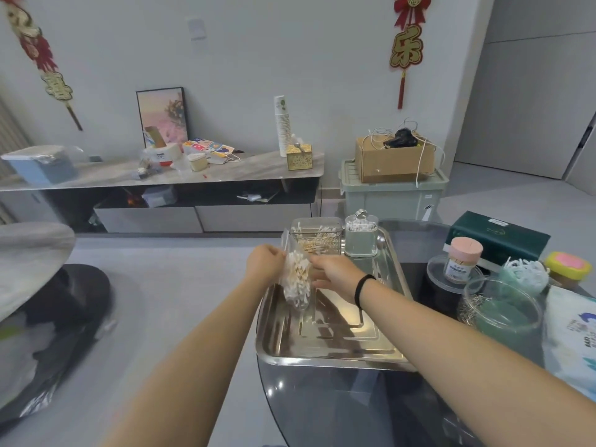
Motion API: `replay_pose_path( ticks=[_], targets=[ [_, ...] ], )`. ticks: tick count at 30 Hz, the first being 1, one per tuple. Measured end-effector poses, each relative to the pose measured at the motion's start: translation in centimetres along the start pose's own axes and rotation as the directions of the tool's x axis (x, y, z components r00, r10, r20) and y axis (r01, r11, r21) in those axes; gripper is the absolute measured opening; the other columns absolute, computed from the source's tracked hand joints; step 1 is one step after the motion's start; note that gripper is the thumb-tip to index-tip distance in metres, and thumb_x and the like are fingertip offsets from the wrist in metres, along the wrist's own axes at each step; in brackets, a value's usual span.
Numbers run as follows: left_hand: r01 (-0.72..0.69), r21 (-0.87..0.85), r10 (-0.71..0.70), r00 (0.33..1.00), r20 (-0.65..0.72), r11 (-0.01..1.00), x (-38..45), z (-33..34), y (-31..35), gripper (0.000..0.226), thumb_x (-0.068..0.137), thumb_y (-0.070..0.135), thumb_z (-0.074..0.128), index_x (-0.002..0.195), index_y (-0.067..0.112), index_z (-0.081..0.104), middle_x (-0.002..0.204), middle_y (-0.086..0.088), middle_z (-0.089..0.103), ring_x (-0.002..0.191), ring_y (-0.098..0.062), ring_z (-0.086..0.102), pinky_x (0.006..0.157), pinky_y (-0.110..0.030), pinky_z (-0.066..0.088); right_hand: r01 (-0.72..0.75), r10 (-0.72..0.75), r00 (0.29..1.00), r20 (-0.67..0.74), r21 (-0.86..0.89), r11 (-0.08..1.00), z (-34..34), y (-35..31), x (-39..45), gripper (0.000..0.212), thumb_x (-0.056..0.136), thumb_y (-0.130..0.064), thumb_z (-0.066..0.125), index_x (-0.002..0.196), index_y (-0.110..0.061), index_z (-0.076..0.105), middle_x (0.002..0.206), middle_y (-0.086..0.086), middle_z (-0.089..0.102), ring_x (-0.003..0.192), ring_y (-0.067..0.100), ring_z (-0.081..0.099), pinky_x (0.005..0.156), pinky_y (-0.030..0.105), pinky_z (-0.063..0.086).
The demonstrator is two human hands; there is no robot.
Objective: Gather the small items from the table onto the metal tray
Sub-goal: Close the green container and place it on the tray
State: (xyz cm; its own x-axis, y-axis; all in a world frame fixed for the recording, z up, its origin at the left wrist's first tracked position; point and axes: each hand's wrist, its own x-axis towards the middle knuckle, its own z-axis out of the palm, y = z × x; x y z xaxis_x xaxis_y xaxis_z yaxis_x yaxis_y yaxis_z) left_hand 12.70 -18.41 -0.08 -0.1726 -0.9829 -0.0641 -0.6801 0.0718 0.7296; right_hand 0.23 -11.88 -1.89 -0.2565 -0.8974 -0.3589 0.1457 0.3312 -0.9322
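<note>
Head view: both arms reach forward over the near-left part of a dark glass table [371, 408].
Metal tray [325, 346]: lies on the table at its 10 o'clock edge, long side running away from the camera.
Bag of cotton swabs [296, 279]: clear plastic, held up over the tray's 9 o'clock rim, between the two hands.
Left hand [264, 264]: fingers curled, pinching the bag's left side near its top.
Right hand [335, 272]: fingers curled onto the bag's right side; a black band sits on the wrist.
Clear swab box [317, 235]: stands on the tray at its 12 o'clock end.
Lidded swab jar [361, 235]: just beside that box, at its 3 o'clock, also on the tray.
Pink-capped toothpick bottle [462, 259]: on the table at the tray's 2 o'clock, standing on a clear round lid.
Clear round tub [503, 304]: at the tray's 3 o'clock, off the tray, with paper clips against its left wall.
Dark green tissue box [496, 237]: behind the bottle, at its 1 o'clock.
</note>
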Motion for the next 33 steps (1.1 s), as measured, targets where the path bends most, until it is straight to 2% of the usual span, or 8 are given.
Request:
replay_pose_path(
  ticks=[3, 5, 8, 11, 14, 18, 26, 33],
  targets=[
    [-0.017, 0.027, 0.017, 1.0, 0.017, 0.999, 0.1, 0.6, -0.3, 0.025, 0.091, 0.012, 0.048, 0.066, 0.013, 0.047, 0.066, -0.005, 0.051, 0.074, -0.025, 0.05, 0.066, -0.028, 0.041, -0.023, 0.025, 1.0, 0.012, -0.149, 0.989, 0.5, 0.5, 0.1, 0.034, 0.092, -0.02, 0.048, 0.118, 0.001, 0.057, 0.098, 0.011, 0.054, 0.089, 0.021, 0.056, 0.08, 0.031, 0.054],
    [-0.025, 0.03, 0.024, 0.999, 0.024, 0.999, -0.4, 0.7, 0.0, 0.009, 0.093, 0.014, 0.047, 0.093, 0.01, 0.055, 0.081, -0.007, 0.061, 0.086, -0.028, 0.057, 0.07, -0.029, 0.04, -0.002, 0.007, 1.0, 0.022, -0.206, 0.978, 0.5, 0.5, -0.5, 0.035, 0.093, -0.02, 0.046, 0.12, 0.0, 0.056, 0.107, 0.016, 0.057, 0.098, 0.025, 0.058, 0.081, 0.032, 0.055],
    [-0.096, 0.094, 0.096, 0.995, 0.006, 0.991, -1.4, 0.9, 0.7, 0.044, 0.095, 0.02, 0.046, 0.136, 0.007, 0.041, 0.13, -0.015, 0.055, 0.116, -0.032, 0.054, 0.088, -0.035, 0.043, 0.084, -0.08, 0.996, 0.028, -0.266, 0.96, -0.3, 0.2, -2.1, 0.038, 0.097, -0.021, 0.042, 0.132, -0.009, 0.05, 0.137, 0.011, 0.05, 0.122, 0.027, 0.051, 0.088, 0.032, 0.051],
    [-0.195, 0.282, 0.202, 0.979, 0.005, 0.939, -2.8, 1.3, 2.1, 0.043, 0.095, 0.024, 0.044, 0.137, 0.016, 0.043, 0.141, -0.01, 0.045, 0.129, -0.028, 0.043, 0.111, -0.044, 0.03, 0.163, -0.179, 0.984, -0.004, -0.397, 0.903, -1.8, -0.1, -4.2, 0.041, 0.098, -0.024, 0.039, 0.138, -0.015, 0.042, 0.144, 0.004, 0.043, 0.125, 0.027, 0.049, 0.089, 0.03, 0.046],
    [-0.294, 0.336, 0.296, 0.954, 0.044, 0.895, -5.3, 2.1, 3.9, 0.039, 0.094, 0.022, 0.043, 0.132, 0.02, 0.051, 0.142, -0.005, 0.046, 0.134, -0.023, 0.039, 0.117, -0.045, 0.018, 0.248, -0.315, 0.948, -0.032, -0.544, 0.802, -4.4, 0.0, -6.2, 0.039, 0.098, -0.023, 0.038, 0.136, -0.017, 0.044, 0.144, 0.004, 0.045, 0.127, 0.022, 0.048, 0.103, 0.031, 0.039],
    [-0.367, 0.097, 0.345, 0.919, 0.189, 0.925, -8.9, 4.7, 6.0, 0.034, 0.092, 0.018, 0.045, 0.122, 0.012, 0.061, 0.127, -0.009, 0.062, 0.111, -0.026, 0.06, 0.1, -0.043, 0.047, 0.273, -0.427, 0.903, -0.046, -0.706, 0.654, -8.5, 1.0, -9.7, 0.038, 0.096, -0.017, 0.041, 0.133, -0.016, 0.048, 0.136, 0.005, 0.054, 0.12, 0.02, 0.053, 0.092, 0.023, 0.038],
    [-0.386, 0.016, 0.357, 0.868, 0.345, 0.922, -13.8, 11.1, 10.6, 0.031, 0.088, 0.02, 0.046, 0.114, 0.019, 0.064, 0.12, -0.004, 0.066, 0.113, -0.026, 0.058, 0.102, -0.044, 0.043, 0.202, -0.544, 0.832, -0.105, -0.856, 0.475, -15.0, 2.6, -14.7, 0.034, 0.091, -0.004, 0.043, 0.12, -0.01, 0.059, 0.123, 0.009, 0.062, 0.115, 0.023, 0.055, 0.089, 0.021, 0.036],
    [-0.426, -0.014, 0.383, 0.8, 0.461, 0.905, -14.9, 15.6, 12.5, 0.036, 0.092, 0.013, 0.046, 0.125, 0.011, 0.059, 0.124, -0.008, 0.065, 0.115, -0.025, 0.058, 0.099, -0.033, 0.044, 0.0, -0.593, 0.773, -0.225, -0.935, 0.355, -20.7, 4.0, -15.8, 0.036, 0.091, -0.011, 0.041, 0.12, -0.019, 0.061, 0.126, 0.004, 0.062, 0.114, 0.026, 0.047, 0.097, 0.036, 0.037]
  ],
)
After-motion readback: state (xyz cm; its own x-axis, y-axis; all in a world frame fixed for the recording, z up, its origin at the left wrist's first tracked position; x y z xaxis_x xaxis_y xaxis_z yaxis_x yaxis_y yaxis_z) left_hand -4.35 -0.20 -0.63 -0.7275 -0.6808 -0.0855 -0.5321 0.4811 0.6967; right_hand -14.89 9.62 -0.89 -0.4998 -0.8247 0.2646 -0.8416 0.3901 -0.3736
